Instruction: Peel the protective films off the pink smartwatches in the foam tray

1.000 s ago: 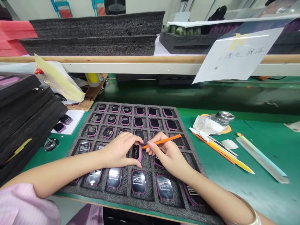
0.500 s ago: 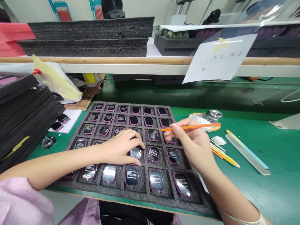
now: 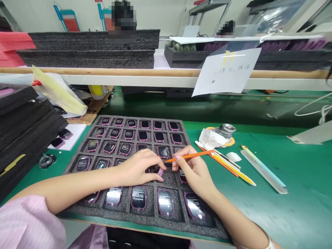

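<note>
My left hand [image 3: 140, 166] is closed on a purple-cased smartwatch [image 3: 160, 172], pinched between thumb and fingers and tilted on its side, partly hidden by the hand. It is low over a foam tray [image 3: 147, 217] of several smartwatches, beside a bare pocket. In my right hand [image 3: 194, 169] is a slim orange pointed stick [image 3: 193, 156], held like a pen. Its tip points left, close to my left fingertips and just below a dark-screened smartwatch [image 3: 163, 151]. Several screens show white text; others are dark.
Right of the tray lie a yellow pointed stick [image 3: 245, 177], a clear ruler-like strip [image 3: 264, 169], white tissue [image 3: 211, 138] and a metal-topped jar [image 3: 226, 130]. Stacked black foam trays [image 3: 28, 128] stand left. A shelf edge [image 3: 145, 81] with a hanging paper sign [image 3: 227, 72] crosses behind.
My left hand has lifted a smartwatch from its pocket and tilted it. My right hand has brought the orange stick left and down beside it. The camera view has shifted slightly.
</note>
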`<state>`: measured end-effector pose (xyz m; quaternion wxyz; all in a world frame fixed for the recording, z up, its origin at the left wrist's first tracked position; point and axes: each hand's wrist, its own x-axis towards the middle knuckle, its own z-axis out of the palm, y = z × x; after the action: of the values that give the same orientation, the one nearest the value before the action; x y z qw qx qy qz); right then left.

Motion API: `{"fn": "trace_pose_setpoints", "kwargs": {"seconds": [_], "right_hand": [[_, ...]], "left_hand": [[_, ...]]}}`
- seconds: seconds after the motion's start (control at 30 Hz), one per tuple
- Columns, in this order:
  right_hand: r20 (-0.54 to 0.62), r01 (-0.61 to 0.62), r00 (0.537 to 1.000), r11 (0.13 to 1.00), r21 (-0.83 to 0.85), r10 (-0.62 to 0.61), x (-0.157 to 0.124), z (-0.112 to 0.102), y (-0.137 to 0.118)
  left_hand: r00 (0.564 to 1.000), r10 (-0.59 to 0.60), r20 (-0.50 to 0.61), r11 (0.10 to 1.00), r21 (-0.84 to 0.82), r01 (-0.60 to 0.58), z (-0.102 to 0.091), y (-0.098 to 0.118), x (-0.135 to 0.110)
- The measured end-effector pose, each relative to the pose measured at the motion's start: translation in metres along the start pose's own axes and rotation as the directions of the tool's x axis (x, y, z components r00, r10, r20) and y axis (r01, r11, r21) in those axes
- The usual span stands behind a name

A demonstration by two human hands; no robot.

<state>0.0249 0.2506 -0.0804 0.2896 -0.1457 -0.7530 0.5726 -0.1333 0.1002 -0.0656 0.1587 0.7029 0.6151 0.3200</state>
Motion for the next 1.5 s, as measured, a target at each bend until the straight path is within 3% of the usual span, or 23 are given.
{"fn": "trace_pose_setpoints", "kwargs": {"seconds": [0.3, 0.83, 1.0, 1.13, 1.27, 1.37, 1.5], "right_hand": [[0.061, -0.003, 0.998, 0.999, -0.037, 0.005, -0.004, 0.004, 0.005], [0.114, -0.003, 0.993, 0.994, -0.105, 0.015, -0.002, 0.004, 0.0], [0.078, -0.008, 0.997, 0.996, -0.094, 0.015, -0.008, -0.01, -0.015], [-0.102, -0.032, 0.994, 0.999, -0.013, 0.03, -0.014, -0.031, -0.015], [-0.205, -0.055, 0.976, 0.996, 0.07, 0.069, -0.017, -0.041, -0.001], [-0.243, -0.067, 0.966, 0.992, 0.104, 0.091, -0.021, -0.04, 0.005], [-0.294, -0.064, 0.951, 0.99, 0.123, 0.098, -0.025, -0.034, 0.006]], "left_hand": [[0.982, -0.186, -0.032, 0.982, -0.027, 0.185, 0.011, -0.002, 0.002], [0.983, -0.183, -0.025, 0.983, -0.003, 0.183, 0.011, -0.002, 0.004], [0.967, -0.238, 0.09, 0.968, 0.107, 0.228, -0.001, 0.013, 0.015], [0.983, -0.141, 0.12, 0.974, 0.196, 0.116, 0.001, 0.025, 0.032], [0.982, 0.05, 0.184, 0.971, 0.221, -0.091, 0.026, 0.023, 0.047], [0.981, 0.087, 0.172, 0.954, 0.268, -0.132, 0.041, 0.018, 0.05], [0.987, 0.132, 0.092, 0.945, 0.288, -0.153, 0.046, 0.015, 0.049]]}}
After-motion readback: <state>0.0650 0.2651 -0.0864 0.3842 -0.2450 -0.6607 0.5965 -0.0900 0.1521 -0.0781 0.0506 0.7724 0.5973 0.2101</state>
